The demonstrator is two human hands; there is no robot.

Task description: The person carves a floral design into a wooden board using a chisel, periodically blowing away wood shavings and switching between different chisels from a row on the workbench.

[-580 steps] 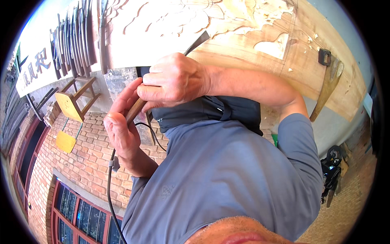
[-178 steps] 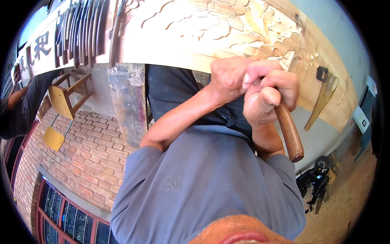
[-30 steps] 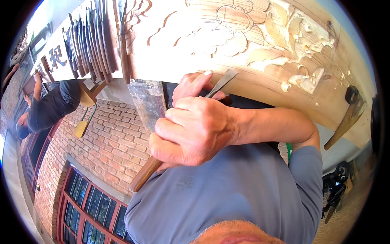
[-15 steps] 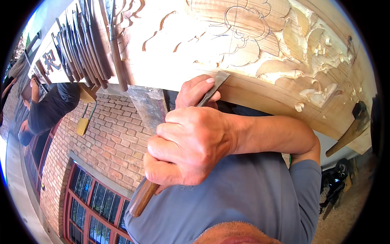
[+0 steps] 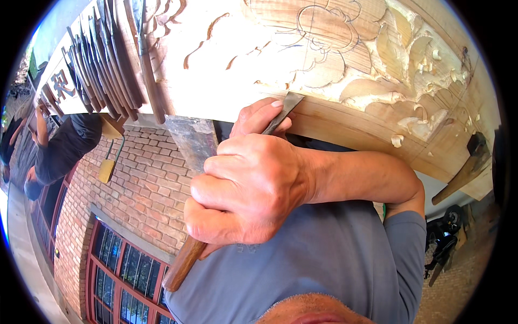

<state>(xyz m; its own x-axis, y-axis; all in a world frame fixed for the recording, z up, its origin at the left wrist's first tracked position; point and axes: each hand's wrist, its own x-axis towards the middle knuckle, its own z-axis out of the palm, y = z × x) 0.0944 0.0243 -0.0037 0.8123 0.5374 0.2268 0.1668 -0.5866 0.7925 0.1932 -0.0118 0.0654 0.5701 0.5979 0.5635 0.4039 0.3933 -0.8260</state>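
Note:
My right hand (image 5: 248, 189) is wrapped round the wooden handle of a chisel (image 5: 186, 264), whose butt end points down and left. The metal blade widens to a flat tip that lies at the near edge of a carved wooden panel (image 5: 345, 127). Farther along the tool, my left hand (image 5: 258, 117) is closed on the blade, with a fingertip against its side; my right hand hides part of it and its forearm. Raised leaf shapes and drawn flower outlines cover the panel, and strong light washes out its middle.
Several carving chisels (image 5: 102, 65) lie in a row on the panel's left. A wooden-handled hammer-like tool (image 5: 464, 167) rests at the right edge, near curled wood shavings (image 5: 397, 141). Another person (image 5: 67, 143) is at the far left. A brick wall (image 5: 143, 173) has a red-framed window (image 5: 127, 270).
Both hands still hold the chisel. Its blade tip and handle end have shifted slightly left, and the blade looks turned a little. The row of chisels appears slightly farther left in view.

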